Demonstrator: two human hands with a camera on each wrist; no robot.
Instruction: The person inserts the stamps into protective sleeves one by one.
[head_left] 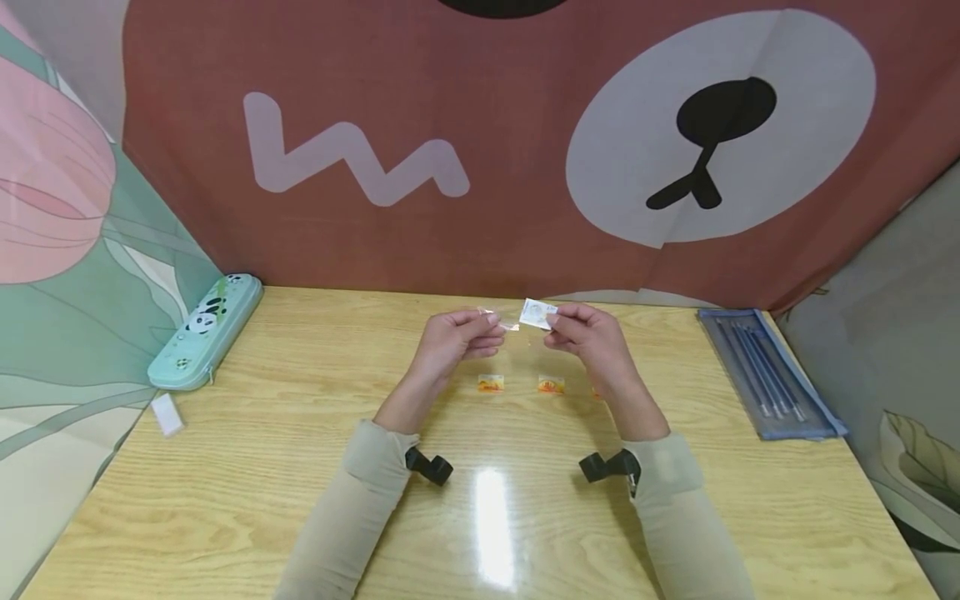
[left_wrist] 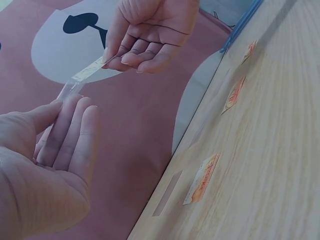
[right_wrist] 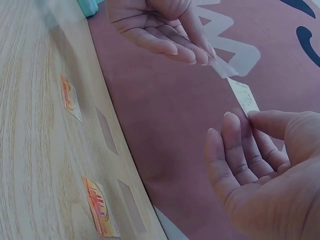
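Note:
Between thumb and fingers, my left hand pinches a small clear plastic sleeve. My right hand pinches a small white printed card by its edge. Both are held above the table's far part, the card's end close to the mouth of the sleeve; in the left wrist view the card and sleeve seem to meet. Whether the card is inside cannot be told. Below the hands lie small orange-and-yellow pieces in a row, one partly hidden by my right wrist.
Thin flat see-through rectangles lie on the table behind the orange pieces. A mint panda pencil case and a white block are at left. A blue mesh pouch with pencils lies at right. A printed cloth hangs behind.

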